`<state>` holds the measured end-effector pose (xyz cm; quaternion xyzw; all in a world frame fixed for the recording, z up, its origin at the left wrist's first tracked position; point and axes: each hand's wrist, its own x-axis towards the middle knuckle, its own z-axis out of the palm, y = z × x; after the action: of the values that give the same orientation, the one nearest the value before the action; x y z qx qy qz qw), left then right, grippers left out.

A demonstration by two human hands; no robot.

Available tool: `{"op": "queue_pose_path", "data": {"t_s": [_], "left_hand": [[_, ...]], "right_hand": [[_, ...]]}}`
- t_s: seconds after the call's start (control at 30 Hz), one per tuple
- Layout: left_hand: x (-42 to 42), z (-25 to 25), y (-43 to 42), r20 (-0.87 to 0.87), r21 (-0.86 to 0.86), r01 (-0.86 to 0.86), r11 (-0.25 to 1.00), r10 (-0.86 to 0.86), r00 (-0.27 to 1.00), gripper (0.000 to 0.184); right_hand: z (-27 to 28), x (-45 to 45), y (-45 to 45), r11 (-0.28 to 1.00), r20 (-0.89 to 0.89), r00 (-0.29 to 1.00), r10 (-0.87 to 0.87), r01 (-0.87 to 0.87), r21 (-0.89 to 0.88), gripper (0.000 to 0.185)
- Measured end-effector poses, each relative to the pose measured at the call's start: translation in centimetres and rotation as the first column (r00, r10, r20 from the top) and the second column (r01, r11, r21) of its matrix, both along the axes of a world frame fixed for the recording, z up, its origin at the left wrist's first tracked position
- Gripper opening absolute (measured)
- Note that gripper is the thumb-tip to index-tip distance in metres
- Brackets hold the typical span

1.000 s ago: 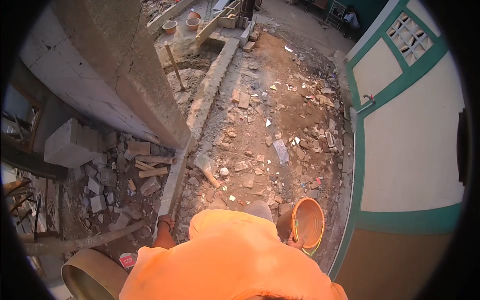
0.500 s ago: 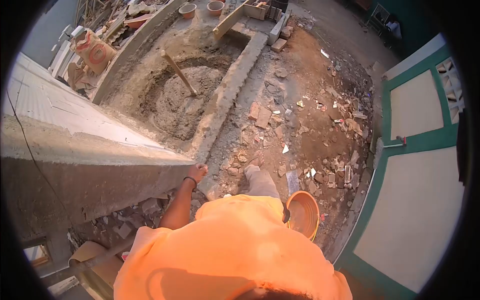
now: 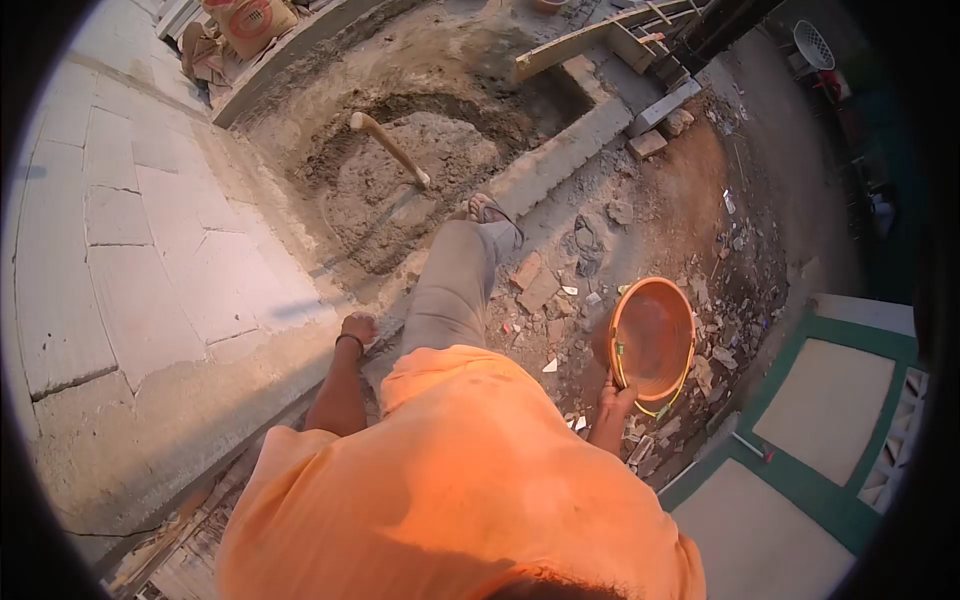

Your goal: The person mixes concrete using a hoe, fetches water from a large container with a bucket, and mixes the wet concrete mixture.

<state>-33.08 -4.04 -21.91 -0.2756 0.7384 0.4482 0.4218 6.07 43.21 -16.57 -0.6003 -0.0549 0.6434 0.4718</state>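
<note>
My right hand grips the near rim of an orange bucket, which hangs tilted with its open mouth facing up toward me. The bucket's inside looks bare, and a yellow handle loops below the rim. On the other side, my left hand, with a dark band at the wrist, is curled beside the base of the block wall. No object shows in its fingers. My sandalled foot rests on the low concrete edge of a pit holding a grey mound with a wooden handle standing in it.
Wooden boards and loose bricks lie at the pit's far corner. Rubble covers the ground ahead. A green and white door stands at the right. A printed sack is at the upper left.
The view has moved forward and turned toward the pit. My foot has come up to its edge. The bucket has swung forward in my right hand, and my left hand has shifted along the wall.
</note>
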Motion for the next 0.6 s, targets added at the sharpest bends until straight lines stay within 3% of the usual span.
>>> {"op": "queue_pose_path", "data": {"t_s": [0.07,0.13,0.2,0.23,0.27,0.4,0.53,0.6], "left_hand": [[-2.7,-0.5,3.6,0.003,0.063,-0.036,0.997,0.036,0.999,0.011],[-6.1,-0.2,7.2,0.012,0.130,-0.074,0.989,0.073,0.997,0.009],[-10.6,0.3,7.8,0.147,0.186,-0.151,0.971,0.125,0.981,0.008],[-12.1,3.2,8.5,0.217,0.202,-0.191,0.961,0.146,0.965,0.009],[-14.3,5.8,9.9,0.150,0.072,-0.155,0.985,0.142,0.978,0.012],[-25.6,13.8,9.4,-0.106,0.191,-0.486,0.853,0.511,0.853,0.019],[-30.9,20.1,11.6,-0.286,0.166,-0.533,0.830,0.557,0.779,0.026],[-32.5,20.5,11.6,-0.352,0.162,-0.522,0.838,0.543,0.763,0.029]], "right_hand": [[0.4,-5.3,5.8,1.000,0.022,0.999,0.023,-0.023,-0.017,0.029],[4.7,-12.5,9.7,0.999,-0.046,0.999,-0.008,0.006,-0.034,0.028],[5.9,-17.6,14.0,0.998,-0.053,0.999,-0.007,0.004,-0.066,0.027],[8.0,-20.0,15.5,0.998,-0.032,0.999,0.033,-0.035,-0.061,0.027],[8.7,-24.3,17.6,0.996,-0.044,0.996,0.078,-0.080,-0.043,0.027],[12.7,-38.9,23.4,0.969,-0.055,0.970,0.236,-0.239,-0.064,0.034],[15.5,-50.3,26.1,0.941,-0.040,0.941,0.336,-0.337,-0.034,0.040],[16.2,-56.8,27.7,0.929,-0.036,0.929,0.368,-0.369,-0.009,0.037]]}}
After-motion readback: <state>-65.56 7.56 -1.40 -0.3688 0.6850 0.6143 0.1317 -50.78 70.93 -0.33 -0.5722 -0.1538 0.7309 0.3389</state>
